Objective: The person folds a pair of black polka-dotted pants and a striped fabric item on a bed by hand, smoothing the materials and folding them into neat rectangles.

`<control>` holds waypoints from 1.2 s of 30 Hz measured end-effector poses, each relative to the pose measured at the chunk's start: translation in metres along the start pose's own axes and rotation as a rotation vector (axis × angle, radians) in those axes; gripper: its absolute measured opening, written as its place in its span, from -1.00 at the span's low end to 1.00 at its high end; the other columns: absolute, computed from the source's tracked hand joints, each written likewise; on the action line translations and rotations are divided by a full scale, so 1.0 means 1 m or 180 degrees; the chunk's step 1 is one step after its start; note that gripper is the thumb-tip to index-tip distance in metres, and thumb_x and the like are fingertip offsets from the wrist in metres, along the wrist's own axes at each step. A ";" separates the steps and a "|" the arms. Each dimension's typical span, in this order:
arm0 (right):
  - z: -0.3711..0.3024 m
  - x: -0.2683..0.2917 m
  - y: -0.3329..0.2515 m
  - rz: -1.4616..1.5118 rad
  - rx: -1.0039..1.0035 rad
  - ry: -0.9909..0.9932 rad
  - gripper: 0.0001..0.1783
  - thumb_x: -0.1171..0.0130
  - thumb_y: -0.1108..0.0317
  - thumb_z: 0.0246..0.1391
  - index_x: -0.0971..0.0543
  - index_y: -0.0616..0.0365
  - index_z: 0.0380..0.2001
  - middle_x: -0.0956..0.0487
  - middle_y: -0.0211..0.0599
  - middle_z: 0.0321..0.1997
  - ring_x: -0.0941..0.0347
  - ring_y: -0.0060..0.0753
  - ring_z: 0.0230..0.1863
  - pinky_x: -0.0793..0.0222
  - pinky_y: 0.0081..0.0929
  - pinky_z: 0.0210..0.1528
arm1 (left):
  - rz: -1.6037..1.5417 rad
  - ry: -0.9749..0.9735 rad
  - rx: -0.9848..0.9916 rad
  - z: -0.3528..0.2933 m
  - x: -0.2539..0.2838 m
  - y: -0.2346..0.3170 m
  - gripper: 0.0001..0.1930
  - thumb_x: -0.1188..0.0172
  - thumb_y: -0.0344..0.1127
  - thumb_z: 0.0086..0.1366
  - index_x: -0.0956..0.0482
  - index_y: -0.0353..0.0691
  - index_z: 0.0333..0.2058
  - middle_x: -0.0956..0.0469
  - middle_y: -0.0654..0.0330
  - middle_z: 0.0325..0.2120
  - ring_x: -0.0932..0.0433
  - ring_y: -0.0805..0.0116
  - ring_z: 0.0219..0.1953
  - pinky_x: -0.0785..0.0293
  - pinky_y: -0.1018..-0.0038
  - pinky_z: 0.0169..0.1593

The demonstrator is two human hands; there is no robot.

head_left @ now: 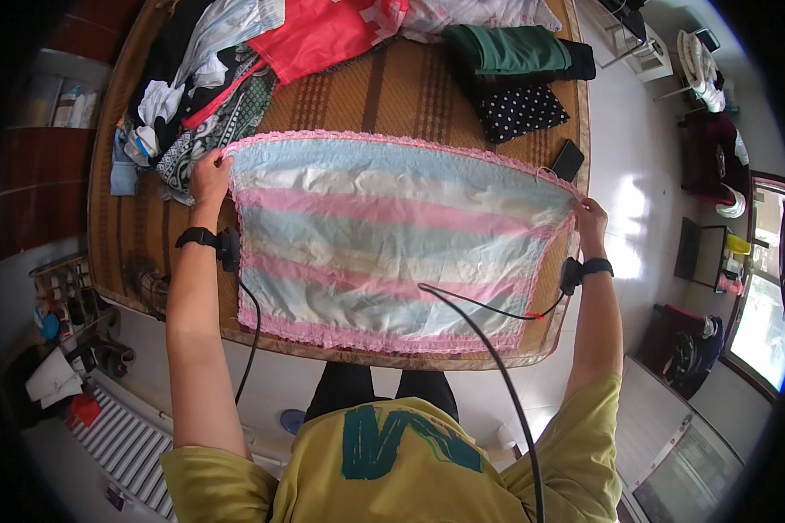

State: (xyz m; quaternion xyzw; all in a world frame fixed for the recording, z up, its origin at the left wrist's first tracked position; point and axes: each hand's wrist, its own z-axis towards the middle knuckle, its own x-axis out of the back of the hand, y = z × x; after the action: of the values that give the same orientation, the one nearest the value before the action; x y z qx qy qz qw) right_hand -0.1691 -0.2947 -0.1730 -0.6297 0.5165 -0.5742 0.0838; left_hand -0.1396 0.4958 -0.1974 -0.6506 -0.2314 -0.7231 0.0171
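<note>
A striped cloth (384, 231) in pale blue, cream and pink, edged with pink lace, is spread out before me over the mat. Its far left corner is pinched in my left hand (208, 179), closed at the fingertips. My right hand (590, 218) grips the far right corner the same way. Between them the far edge runs fairly straight, while soft wrinkles cross the middle. The near lace edge lies close to the bed's front edge. Each wrist wears a black strap with a small device, and black cables trail from these, one crossing over the cloth.
A woven brown mat (340, 100) covers the bed. Heaped clothes (218, 87) lie at the far left, with a red garment (323, 35) behind. Far right are a folded green garment (523, 50), a black polka-dot cloth (523, 113) and a black phone (568, 160).
</note>
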 end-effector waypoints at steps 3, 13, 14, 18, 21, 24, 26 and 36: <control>-0.008 0.001 0.002 0.0672 -0.0459 -0.0165 -0.76 -0.33 0.26 0.15 -0.63 0.22 -0.25 -0.61 -0.41 -0.47 -0.52 -0.60 -0.44 -0.41 -0.62 -0.37 | -0.0689 -0.0025 -0.0158 -0.003 -0.005 -0.001 -0.79 -0.27 -0.31 0.28 -0.66 -0.26 -0.15 -0.69 0.17 -0.36 -0.65 0.31 -0.37 -0.52 0.40 -0.28; -0.089 0.022 0.107 0.1486 -0.1035 -0.0716 -0.88 -0.18 0.39 0.26 -0.58 0.20 -0.20 -0.69 -0.24 -0.22 -0.66 -0.44 -0.21 -0.56 -0.58 -0.14 | -0.1804 -0.0809 0.0846 -0.109 -0.018 -0.071 -0.86 -0.14 -0.59 0.31 -0.64 -0.22 -0.30 -0.62 0.38 -0.35 -0.56 0.56 -0.40 -0.51 0.59 -0.37; -0.095 0.018 0.117 0.1563 -0.0967 -0.0901 -0.86 -0.18 0.39 0.26 -0.58 0.22 -0.19 -0.69 -0.22 -0.22 -0.67 -0.41 -0.19 -0.58 -0.56 -0.15 | -0.1769 -0.0935 0.0947 -0.117 -0.023 -0.074 -0.85 -0.12 -0.60 0.31 -0.63 -0.22 -0.31 -0.62 0.37 -0.33 -0.58 0.54 -0.40 -0.51 0.59 -0.37; -0.105 0.004 0.135 0.2057 -0.1503 -0.0820 -0.75 -0.17 0.32 0.27 -0.57 0.26 -0.09 -0.66 -0.25 -0.18 -0.63 -0.38 -0.25 -0.60 -0.39 -0.08 | -0.1914 -0.1388 0.1496 -0.133 -0.037 -0.074 -0.81 -0.07 -0.49 0.38 -0.66 -0.20 -0.16 -0.64 0.27 -0.23 -0.64 0.43 -0.37 -0.54 0.56 -0.37; -0.104 -0.004 0.133 0.2394 -0.1953 -0.0405 -0.69 -0.20 0.39 0.21 -0.55 0.28 -0.01 -0.64 -0.26 -0.22 -0.60 -0.39 -0.31 -0.61 -0.38 -0.12 | -0.2700 -0.1482 0.2059 -0.136 -0.038 -0.069 -0.75 -0.07 -0.41 0.41 -0.61 -0.23 0.01 -0.62 0.25 -0.18 -0.60 0.43 -0.40 -0.56 0.55 -0.35; -0.106 -0.012 0.129 0.1723 -0.1397 -0.0552 -0.64 -0.22 0.48 0.16 -0.54 0.29 0.03 -0.61 -0.34 -0.26 -0.55 -0.48 -0.34 -0.57 -0.47 -0.19 | -0.2895 -0.1350 0.1966 -0.135 -0.038 -0.064 -0.77 -0.12 -0.46 0.37 -0.61 -0.23 -0.03 -0.60 0.27 -0.22 -0.55 0.49 -0.43 -0.54 0.56 -0.34; -0.107 -0.017 0.127 0.1517 -0.0869 -0.0381 -0.64 -0.24 0.51 0.14 -0.55 0.28 0.03 -0.60 -0.37 -0.24 -0.52 -0.53 -0.33 -0.51 -0.56 -0.21 | -0.2552 -0.1371 0.1322 -0.132 -0.040 -0.060 -0.79 -0.17 -0.52 0.32 -0.63 -0.21 -0.09 -0.59 0.30 -0.31 -0.52 0.52 -0.46 -0.52 0.56 -0.37; -0.109 -0.037 0.110 0.0727 -0.0243 0.0284 -0.61 -0.19 0.47 0.18 -0.56 0.32 0.08 -0.62 -0.33 -0.16 -0.51 -0.53 -0.18 -0.44 -0.59 -0.09 | -0.2011 -0.0214 0.0802 -0.119 -0.085 -0.067 -0.80 -0.25 -0.59 0.17 -0.67 -0.27 -0.21 -0.65 0.29 -0.34 -0.55 0.53 -0.34 -0.49 0.55 -0.20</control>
State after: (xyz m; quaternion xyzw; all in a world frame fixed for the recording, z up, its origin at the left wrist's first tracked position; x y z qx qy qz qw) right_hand -0.3109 -0.2638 -0.2381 -0.5433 0.6096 -0.5683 0.1016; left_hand -0.2598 0.4894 -0.3041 -0.5630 -0.5094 -0.6366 -0.1351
